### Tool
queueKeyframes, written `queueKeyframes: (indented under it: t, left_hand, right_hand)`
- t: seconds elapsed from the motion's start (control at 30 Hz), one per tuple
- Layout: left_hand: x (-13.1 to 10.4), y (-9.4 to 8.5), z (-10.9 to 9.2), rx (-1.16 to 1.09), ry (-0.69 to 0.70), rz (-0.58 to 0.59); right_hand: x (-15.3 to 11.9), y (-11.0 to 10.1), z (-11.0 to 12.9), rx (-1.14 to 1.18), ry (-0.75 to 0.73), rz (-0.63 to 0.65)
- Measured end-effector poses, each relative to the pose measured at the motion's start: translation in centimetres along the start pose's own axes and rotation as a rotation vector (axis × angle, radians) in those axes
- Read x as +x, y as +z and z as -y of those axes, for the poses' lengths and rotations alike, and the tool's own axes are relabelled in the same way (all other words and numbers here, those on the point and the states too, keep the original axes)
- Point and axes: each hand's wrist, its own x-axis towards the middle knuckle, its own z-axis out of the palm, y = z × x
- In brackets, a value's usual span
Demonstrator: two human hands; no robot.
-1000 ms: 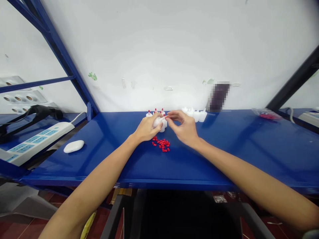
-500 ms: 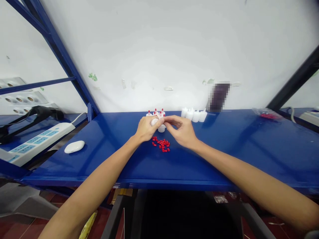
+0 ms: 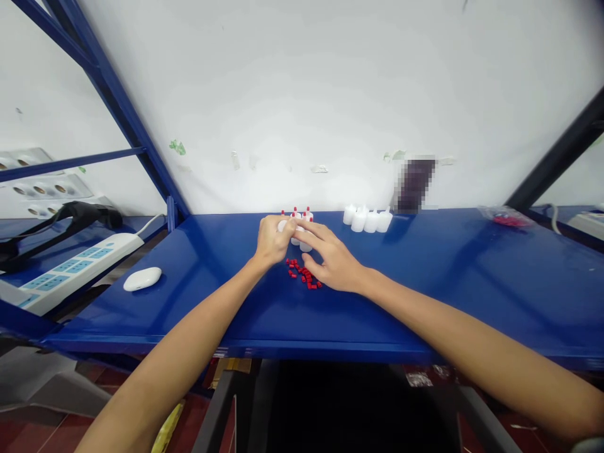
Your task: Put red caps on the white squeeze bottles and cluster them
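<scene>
Head view: left hand (image 3: 272, 241) grips white round plastic bottle (image 3: 282, 226); unclenched right hand (image 3: 333, 259), by dipping, could scatter tubular red plastic caps (image 3: 309, 277) below.

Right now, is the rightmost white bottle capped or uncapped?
Uncapped: the rightmost white bottle shows a bare white nozzle, with nothing red on top.

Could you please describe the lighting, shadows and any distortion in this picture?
In the head view, the wall is softly lit, shadow streaks cross the blue tabletop, and a dark patch is pixelated; the same head view darkens at its upper right corner.
</scene>
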Motion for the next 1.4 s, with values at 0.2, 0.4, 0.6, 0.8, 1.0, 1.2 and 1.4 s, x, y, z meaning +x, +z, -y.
queueKeyframes:
  t: [0.2, 0.4, 0.6, 0.8, 1.0, 1.2, 1.4]
  left_hand:
    - [-0.2, 0.4, 0.1, 0.046, -0.059, 0.156]
    - [0.0, 0.2, 1.0, 0.194, -0.084, 0.239]
    - [0.0, 0.3, 0.8, 0.237, 0.02, 0.455]
    - [0.1, 0.6, 0.8, 0.37, 0.001, 0.429]
    - [0.1, 0.3, 1.3, 0.322, 0.01, 0.423]
    - [0.1, 0.5, 1.8, 0.268, -0.009, 0.383]
    - [0.1, 0.3, 1.8, 0.186, -0.071, 0.365]
  right_hand:
    - [0.2, -0.6, -0.5, -0.119, 0.034, -0.049]
    - [0.1, -3.0, -3.3, -0.248, 0.263, 0.006]
    - [-0.9, -2.1, -6.0, -0.135, 0.273, 0.293]
    - [-0.9, -1.0, -5.9, -0.047, 0.291, 0.198]
    - [-0.6, -2.3, -4.6, 0.008, 0.243, 0.342]
    - [-0.2, -2.9, -3.9, 0.118, 0.126, 0.481]
    - [-0.3, -2.5, -4.0, 0.1, 0.12, 0.518]
